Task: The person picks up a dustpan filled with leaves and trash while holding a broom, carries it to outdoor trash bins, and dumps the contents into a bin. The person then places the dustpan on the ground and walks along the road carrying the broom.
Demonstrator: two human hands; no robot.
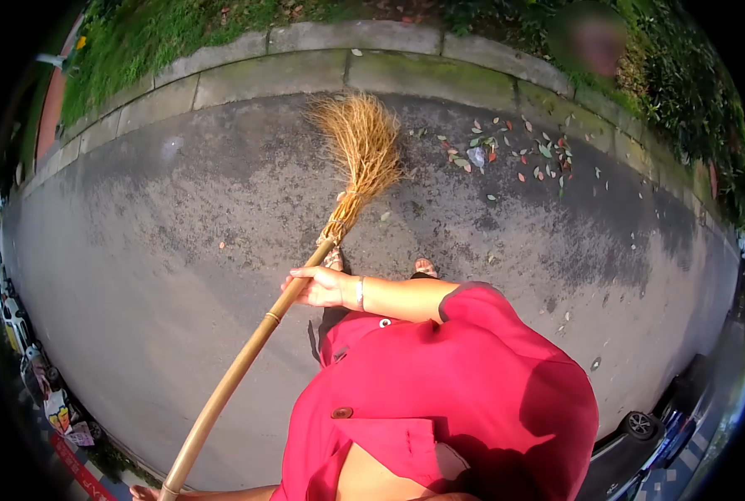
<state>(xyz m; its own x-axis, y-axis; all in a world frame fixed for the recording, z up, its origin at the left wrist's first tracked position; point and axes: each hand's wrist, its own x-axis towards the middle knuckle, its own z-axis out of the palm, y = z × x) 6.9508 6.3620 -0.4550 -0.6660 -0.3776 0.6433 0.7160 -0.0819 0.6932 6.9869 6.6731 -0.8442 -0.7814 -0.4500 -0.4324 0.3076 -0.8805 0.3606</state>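
Broom (301,275) angled across the pavement, bristles near the far curb (305,71).
Your right hand (326,286) is wrapped around the mid handle; your left hand (151,493) grips its near end, bottom left.

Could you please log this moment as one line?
right hand: grips broom handle | left hand: at handle end | bristles: on pavement | leaves: near curb

Broom head (362,146) on pavement (180,250), leaves (514,154) right, curb (305,71) beyond.
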